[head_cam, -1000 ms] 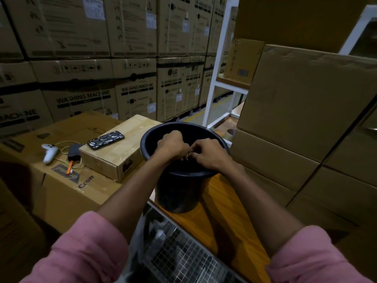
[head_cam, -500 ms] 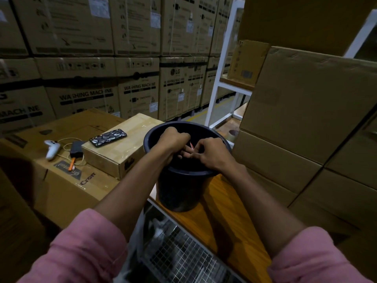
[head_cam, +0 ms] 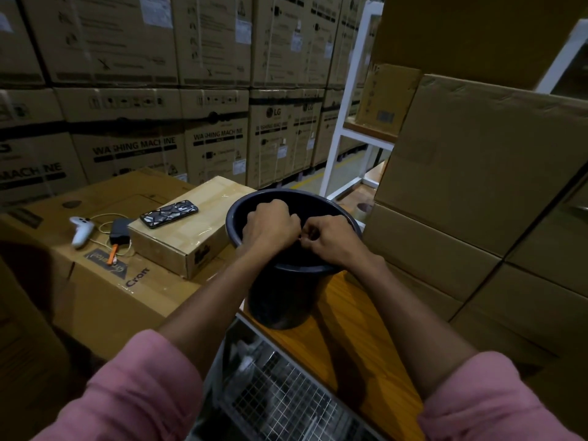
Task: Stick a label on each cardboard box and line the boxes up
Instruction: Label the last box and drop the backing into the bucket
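Left hand (head_cam: pixel 270 226) and right hand (head_cam: pixel 331 240) curled together over bucket (head_cam: pixel 280 300), pinching something too small to identify; nearest boxes (head_cam: pixel 477 173) just right of bucket.

Dim, warm light w/ muddy brown cast. Round dark plastic bucket (head_cam: pixel 288 291) interior near black; deep shadow left of it, low corner. Glare on taped small cardboard box (head_cam: pixel 191 229) beside bucket. Wide-angle bending at edges; soft, grainy detail.

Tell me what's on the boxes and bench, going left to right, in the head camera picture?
white controller → dark charger → phone → left hand → right hand, both over the black bucket → tape roll.
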